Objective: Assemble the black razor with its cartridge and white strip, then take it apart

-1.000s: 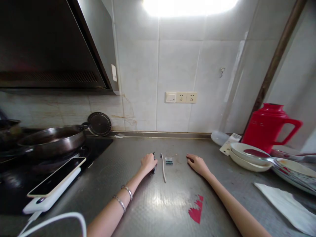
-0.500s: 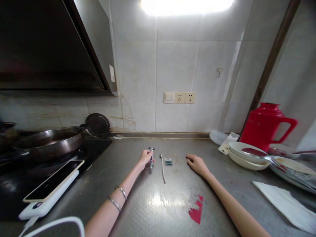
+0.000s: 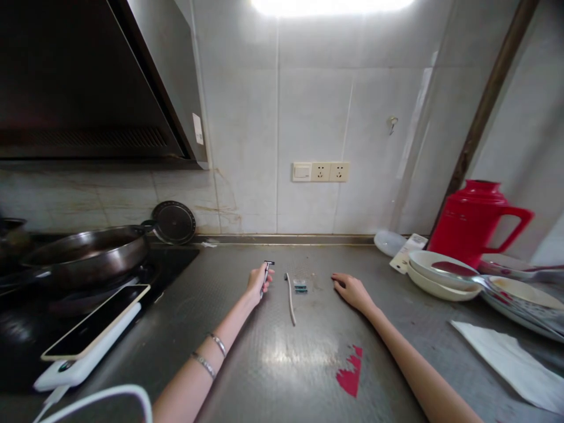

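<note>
metal table (image 3: 247, 367): left hand (image 3: 255, 282) at eleven o'clock, clamped on a razor (image 3: 265, 275), has just tilted it, head (image 3: 269, 262) clear; right hand (image 3: 353, 289) at one, grip apart.

The grey metal counter (image 3: 255, 370) carries, directly on its surface, a slender pale rod (image 3: 291, 304) with a dark end, small teal-and-clear pieces (image 3: 300, 287) just beside it, the right hand (image 3: 353, 292), a jagged red scrap (image 3: 351, 379), and, further right, a white sheet (image 3: 502, 364) and stacked pale bowls (image 3: 434, 283).
</note>
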{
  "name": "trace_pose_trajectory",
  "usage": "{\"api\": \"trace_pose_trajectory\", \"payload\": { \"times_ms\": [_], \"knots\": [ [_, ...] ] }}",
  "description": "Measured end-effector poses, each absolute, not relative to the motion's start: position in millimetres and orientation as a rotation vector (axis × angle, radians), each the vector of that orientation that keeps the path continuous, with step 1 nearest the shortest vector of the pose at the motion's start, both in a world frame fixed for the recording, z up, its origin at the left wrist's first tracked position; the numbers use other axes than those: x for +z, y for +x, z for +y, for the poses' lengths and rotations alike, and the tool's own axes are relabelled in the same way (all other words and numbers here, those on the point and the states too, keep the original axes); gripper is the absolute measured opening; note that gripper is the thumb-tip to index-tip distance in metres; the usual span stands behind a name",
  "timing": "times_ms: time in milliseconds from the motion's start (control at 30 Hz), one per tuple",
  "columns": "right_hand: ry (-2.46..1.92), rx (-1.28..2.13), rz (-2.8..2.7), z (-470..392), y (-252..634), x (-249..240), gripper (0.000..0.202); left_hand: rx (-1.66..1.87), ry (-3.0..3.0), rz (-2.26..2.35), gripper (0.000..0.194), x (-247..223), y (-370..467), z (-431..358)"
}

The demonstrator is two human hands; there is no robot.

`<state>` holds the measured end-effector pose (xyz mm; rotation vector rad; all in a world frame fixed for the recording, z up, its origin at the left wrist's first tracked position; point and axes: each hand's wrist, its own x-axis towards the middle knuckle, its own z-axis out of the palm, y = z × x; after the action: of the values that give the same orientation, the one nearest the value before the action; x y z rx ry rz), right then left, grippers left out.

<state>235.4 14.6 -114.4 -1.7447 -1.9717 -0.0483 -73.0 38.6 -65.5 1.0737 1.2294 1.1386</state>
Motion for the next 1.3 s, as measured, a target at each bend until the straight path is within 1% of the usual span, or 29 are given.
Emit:
{"api": "trace_pose_trajectory", "payload": {
  "times_ms": [100, 567, 1300],
  "knots": [
    [-1.741, -0.039, -1.976, 14.5, 235.3, -113.7, 0.037, 1.159, 1.045, 1.227, 0.045, -68.6, -73.3, 39.8],
    [-1.744, -0.020, -1.968, 13.8, 234.9, -112.6, 0.037, 1.240, 0.969, 1.177, 0.045, -76.7, -70.5, 41.3],
    [-1.710, -0.061, -1.995, 13.8, 234.8, -113.8, 0.038, 1.261, 0.921, 1.139, 0.041, -78.7, -70.9, 40.6]
  ]
}}
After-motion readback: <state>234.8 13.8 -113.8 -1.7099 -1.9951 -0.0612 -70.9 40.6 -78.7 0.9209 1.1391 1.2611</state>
